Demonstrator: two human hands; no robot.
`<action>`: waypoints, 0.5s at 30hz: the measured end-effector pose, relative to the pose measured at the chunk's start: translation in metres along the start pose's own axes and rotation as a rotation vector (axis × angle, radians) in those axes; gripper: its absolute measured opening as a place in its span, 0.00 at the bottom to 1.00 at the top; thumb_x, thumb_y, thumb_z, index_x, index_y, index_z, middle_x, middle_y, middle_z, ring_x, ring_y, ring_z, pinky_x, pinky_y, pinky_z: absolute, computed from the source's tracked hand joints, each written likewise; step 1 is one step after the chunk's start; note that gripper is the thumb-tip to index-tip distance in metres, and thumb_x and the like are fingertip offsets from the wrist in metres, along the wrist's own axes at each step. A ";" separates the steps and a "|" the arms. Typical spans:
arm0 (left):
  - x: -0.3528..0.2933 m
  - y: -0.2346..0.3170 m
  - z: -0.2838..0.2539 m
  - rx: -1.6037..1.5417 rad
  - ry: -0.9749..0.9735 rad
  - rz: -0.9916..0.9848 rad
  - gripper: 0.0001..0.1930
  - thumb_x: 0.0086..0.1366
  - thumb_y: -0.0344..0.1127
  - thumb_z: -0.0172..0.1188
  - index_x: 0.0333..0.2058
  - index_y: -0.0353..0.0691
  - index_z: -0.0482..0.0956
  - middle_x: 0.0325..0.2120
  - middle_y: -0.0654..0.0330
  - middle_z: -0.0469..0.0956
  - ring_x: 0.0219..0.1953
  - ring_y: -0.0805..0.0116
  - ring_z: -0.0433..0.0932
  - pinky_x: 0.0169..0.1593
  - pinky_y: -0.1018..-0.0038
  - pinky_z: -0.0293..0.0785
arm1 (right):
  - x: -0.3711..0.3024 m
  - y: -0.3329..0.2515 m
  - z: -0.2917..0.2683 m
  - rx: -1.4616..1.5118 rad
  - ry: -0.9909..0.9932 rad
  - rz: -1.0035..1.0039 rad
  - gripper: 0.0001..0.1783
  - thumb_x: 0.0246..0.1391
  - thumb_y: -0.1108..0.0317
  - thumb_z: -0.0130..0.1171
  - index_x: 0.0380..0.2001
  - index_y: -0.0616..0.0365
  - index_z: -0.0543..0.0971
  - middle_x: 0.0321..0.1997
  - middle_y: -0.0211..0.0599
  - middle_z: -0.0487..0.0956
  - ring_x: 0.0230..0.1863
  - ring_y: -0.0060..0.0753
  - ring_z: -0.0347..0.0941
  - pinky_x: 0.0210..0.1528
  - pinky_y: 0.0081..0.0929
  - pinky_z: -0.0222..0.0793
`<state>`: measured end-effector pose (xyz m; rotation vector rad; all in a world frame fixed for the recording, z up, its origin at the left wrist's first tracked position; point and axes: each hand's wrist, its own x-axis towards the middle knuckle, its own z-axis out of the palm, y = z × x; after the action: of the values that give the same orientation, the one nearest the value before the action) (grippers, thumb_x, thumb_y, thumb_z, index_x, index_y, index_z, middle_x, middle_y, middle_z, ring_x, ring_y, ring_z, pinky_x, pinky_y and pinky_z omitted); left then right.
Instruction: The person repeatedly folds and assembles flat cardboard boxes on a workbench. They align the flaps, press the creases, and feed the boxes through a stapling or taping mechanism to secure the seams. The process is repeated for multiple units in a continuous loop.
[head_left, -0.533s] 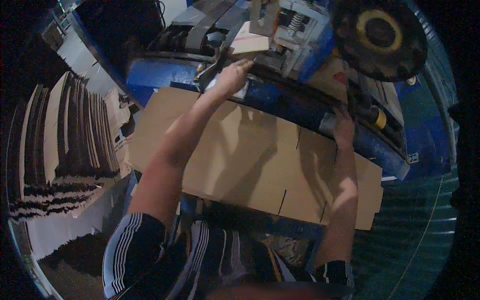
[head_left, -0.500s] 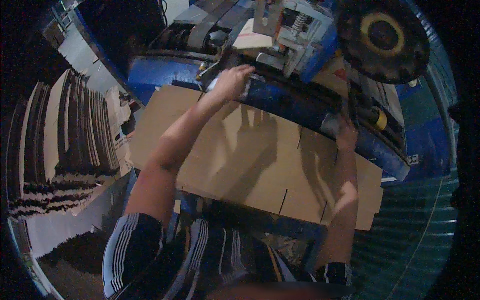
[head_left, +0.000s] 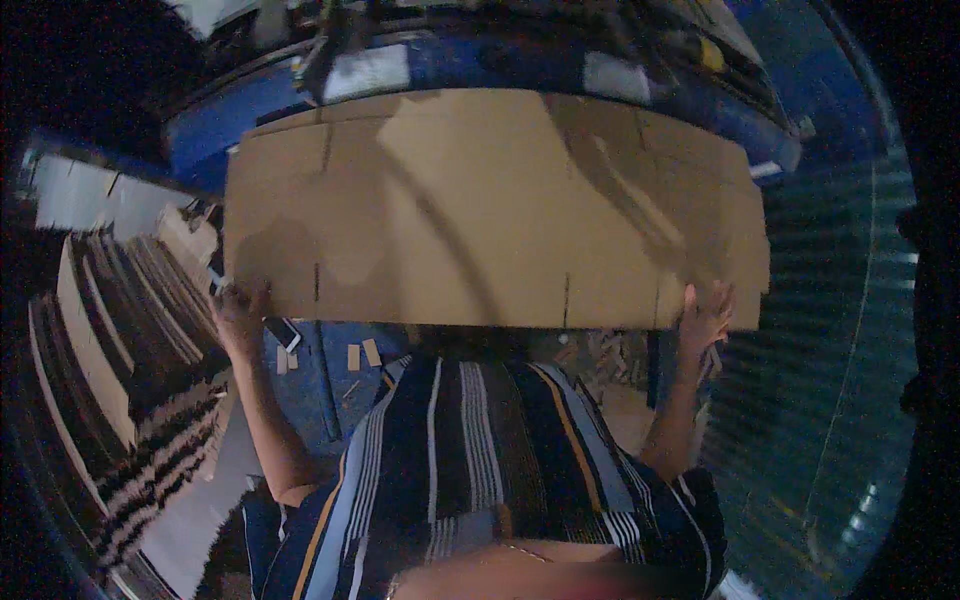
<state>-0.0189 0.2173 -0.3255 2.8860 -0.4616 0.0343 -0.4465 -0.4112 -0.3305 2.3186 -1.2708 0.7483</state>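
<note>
A wide brown cardboard sheet (head_left: pixel 480 220) with dark slots cut along its long edges lies in front of me, its far edge against a blue machine. At the sheet's near left corner, my left hand (head_left: pixel 241 310) is closed around the edge, its fingers dim and blurred. My right hand (head_left: pixel 706 315) grips the near edge by the right corner, fingers spread over the top face and thumb hard to make out. Shadows fall across the board.
The blue machine's front beam (head_left: pixel 500 65) spans the far side, carrying two pale patches. Stacked cardboard sheets (head_left: pixel 130 330) stand at the left. Small cardboard scraps (head_left: pixel 362 354) and a dark, white-edged object (head_left: pixel 287 335) lie below the sheet. Green corrugated panelling (head_left: pixel 820 380) runs along the right.
Both hands have come back from the machine beam to the sheet's near corners. The sheet, slanted before, now lies nearly square to me. My view has tipped downward.
</note>
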 end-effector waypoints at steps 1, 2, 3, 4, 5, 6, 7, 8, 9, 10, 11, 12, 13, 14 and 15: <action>0.001 -0.006 0.002 -0.051 0.027 -0.085 0.29 0.53 0.54 0.63 0.40 0.29 0.75 0.40 0.43 0.71 0.44 0.44 0.71 0.46 0.57 0.69 | -0.006 0.006 -0.001 -0.119 0.135 0.084 0.29 0.52 0.51 0.59 0.55 0.53 0.69 0.58 0.47 0.69 0.60 0.49 0.62 0.61 0.46 0.56; 0.002 -0.008 0.002 0.001 0.059 -0.029 0.29 0.52 0.55 0.64 0.38 0.29 0.76 0.40 0.41 0.71 0.43 0.43 0.71 0.45 0.56 0.69 | -0.011 0.011 -0.001 0.080 0.069 0.520 0.30 0.49 0.53 0.61 0.54 0.53 0.70 0.58 0.47 0.69 0.59 0.49 0.64 0.59 0.45 0.59; 0.003 -0.009 -0.001 0.100 0.073 0.014 0.30 0.51 0.54 0.65 0.39 0.30 0.75 0.39 0.42 0.71 0.42 0.43 0.71 0.44 0.56 0.69 | -0.016 0.014 -0.002 0.253 0.026 0.886 0.32 0.46 0.54 0.64 0.53 0.54 0.71 0.59 0.48 0.68 0.57 0.50 0.65 0.57 0.44 0.62; 0.004 -0.005 -0.006 0.042 0.119 -0.011 0.31 0.49 0.54 0.67 0.40 0.31 0.74 0.39 0.43 0.71 0.41 0.43 0.72 0.44 0.56 0.69 | -0.021 0.014 -0.003 0.441 -0.011 1.245 0.33 0.43 0.56 0.67 0.53 0.55 0.71 0.60 0.48 0.67 0.56 0.50 0.67 0.55 0.44 0.64; 0.004 0.001 -0.013 0.063 0.150 -0.002 0.32 0.48 0.54 0.68 0.42 0.32 0.73 0.38 0.43 0.72 0.40 0.42 0.72 0.43 0.56 0.69 | -0.024 0.012 -0.005 0.708 -0.068 1.026 0.31 0.45 0.59 0.65 0.53 0.56 0.71 0.57 0.47 0.69 0.52 0.46 0.68 0.53 0.41 0.65; 0.001 0.010 -0.023 0.083 0.210 0.010 0.32 0.48 0.53 0.68 0.43 0.32 0.73 0.38 0.44 0.72 0.39 0.42 0.72 0.43 0.56 0.70 | -0.026 0.009 -0.010 0.958 -0.126 0.790 0.28 0.47 0.62 0.64 0.52 0.57 0.70 0.54 0.45 0.71 0.48 0.41 0.69 0.51 0.38 0.66; 0.000 0.024 -0.034 0.108 0.291 0.039 0.32 0.48 0.53 0.68 0.44 0.33 0.72 0.37 0.46 0.73 0.38 0.42 0.73 0.43 0.57 0.70 | -0.024 0.004 -0.015 1.121 -0.122 0.721 0.27 0.48 0.65 0.62 0.52 0.58 0.70 0.53 0.44 0.71 0.46 0.39 0.70 0.50 0.36 0.66; 0.000 0.036 -0.045 0.076 0.303 0.016 0.29 0.49 0.47 0.68 0.44 0.33 0.71 0.37 0.47 0.74 0.38 0.45 0.74 0.44 0.59 0.70 | -0.024 -0.004 -0.023 1.289 -0.127 0.655 0.26 0.49 0.67 0.61 0.52 0.60 0.70 0.51 0.42 0.72 0.44 0.36 0.70 0.48 0.35 0.67; 0.001 0.048 -0.055 -0.018 0.366 0.125 0.26 0.51 0.41 0.68 0.44 0.33 0.71 0.37 0.49 0.75 0.38 0.47 0.75 0.45 0.61 0.71 | -0.018 -0.010 -0.031 1.389 -0.066 0.771 0.26 0.49 0.69 0.60 0.52 0.62 0.70 0.51 0.42 0.72 0.44 0.36 0.70 0.48 0.35 0.67; -0.008 0.059 -0.068 -0.171 0.397 0.193 0.24 0.51 0.37 0.68 0.44 0.34 0.71 0.38 0.49 0.75 0.39 0.49 0.75 0.46 0.63 0.70 | -0.012 -0.016 -0.043 1.527 0.002 0.795 0.26 0.48 0.71 0.60 0.52 0.64 0.69 0.51 0.41 0.73 0.43 0.35 0.70 0.47 0.35 0.67; -0.018 0.071 -0.072 -0.335 0.423 0.234 0.23 0.52 0.33 0.68 0.45 0.35 0.71 0.39 0.50 0.76 0.41 0.52 0.76 0.48 0.64 0.70 | -0.007 -0.025 -0.055 1.357 -0.021 0.739 0.25 0.48 0.72 0.59 0.52 0.62 0.70 0.51 0.40 0.73 0.45 0.37 0.70 0.48 0.36 0.67; -0.030 0.084 -0.068 -0.828 0.218 0.125 0.22 0.53 0.25 0.64 0.48 0.36 0.71 0.44 0.53 0.75 0.46 0.59 0.75 0.54 0.68 0.66 | -0.003 -0.033 -0.068 1.226 -0.042 0.594 0.26 0.47 0.74 0.59 0.52 0.61 0.70 0.52 0.39 0.73 0.46 0.38 0.70 0.50 0.38 0.67; -0.034 0.096 -0.061 -0.926 0.127 0.066 0.23 0.54 0.24 0.63 0.50 0.35 0.70 0.46 0.53 0.74 0.48 0.59 0.74 0.55 0.68 0.65 | -0.001 -0.044 -0.079 1.094 -0.041 0.439 0.26 0.46 0.75 0.59 0.52 0.60 0.70 0.52 0.37 0.73 0.48 0.39 0.71 0.51 0.39 0.66; -0.039 0.108 -0.048 -1.018 0.039 0.008 0.23 0.55 0.24 0.62 0.51 0.35 0.70 0.48 0.52 0.73 0.50 0.60 0.73 0.56 0.69 0.64 | -0.004 -0.059 -0.086 0.966 -0.112 0.242 0.26 0.46 0.76 0.57 0.53 0.57 0.70 0.54 0.37 0.72 0.50 0.41 0.70 0.52 0.41 0.66; -0.042 0.119 -0.036 -1.062 -0.067 -0.103 0.24 0.56 0.24 0.61 0.52 0.35 0.69 0.50 0.52 0.73 0.52 0.61 0.71 0.58 0.69 0.62 | -0.008 -0.078 -0.090 0.834 -0.152 0.037 0.27 0.46 0.77 0.56 0.53 0.55 0.70 0.55 0.37 0.72 0.53 0.43 0.68 0.53 0.43 0.65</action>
<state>-0.0950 0.1279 -0.2677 1.8595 -0.2252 -0.2476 -0.4070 -0.3147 -0.2715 3.0436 -1.2045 1.3309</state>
